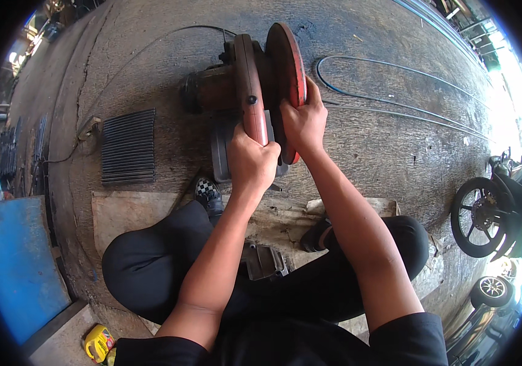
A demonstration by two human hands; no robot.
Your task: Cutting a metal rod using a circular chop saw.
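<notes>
A worn red cut-off saw stands on the floor in front of me. My left hand is closed round the lower end of its long handle, the thumb lying across the grip. On the right side of the saw, my right hand grips the edge of the round red blade guard. Several of its fingers are hidden behind the rim. Part of the dark base shows below the handle.
To the left lies a row of thin dark rods. A cable runs from the saw, and long thin rods lie to the right. A metal block sits between my legs. A motorcycle stands far right, a blue panel at left.
</notes>
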